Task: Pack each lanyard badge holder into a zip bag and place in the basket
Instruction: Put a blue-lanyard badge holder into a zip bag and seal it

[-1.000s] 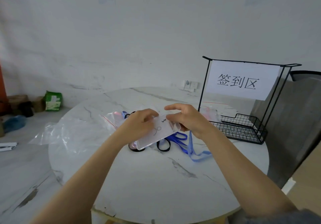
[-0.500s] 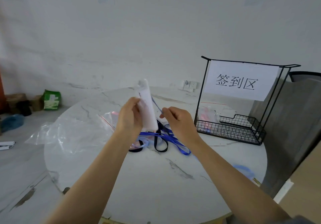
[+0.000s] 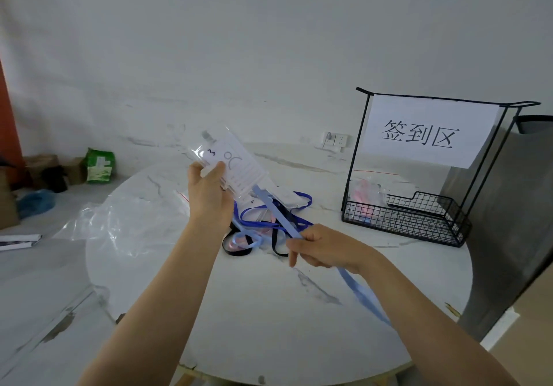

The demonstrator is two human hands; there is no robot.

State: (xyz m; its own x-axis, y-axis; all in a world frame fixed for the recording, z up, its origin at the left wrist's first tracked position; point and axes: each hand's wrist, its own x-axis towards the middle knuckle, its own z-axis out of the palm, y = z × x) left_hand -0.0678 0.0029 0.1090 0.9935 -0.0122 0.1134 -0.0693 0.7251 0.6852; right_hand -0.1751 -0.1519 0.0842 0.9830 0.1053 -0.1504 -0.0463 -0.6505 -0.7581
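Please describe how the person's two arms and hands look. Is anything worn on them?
Both forearms are bare. The left hand and right hand show no gloves, rings or watch. A bit of grey sleeve shows at the frame's bottom right corner.

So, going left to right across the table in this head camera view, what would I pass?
Clear plastic sheet → left hand holding the badge holder → right hand gripping the light blue lanyard → wire basket.
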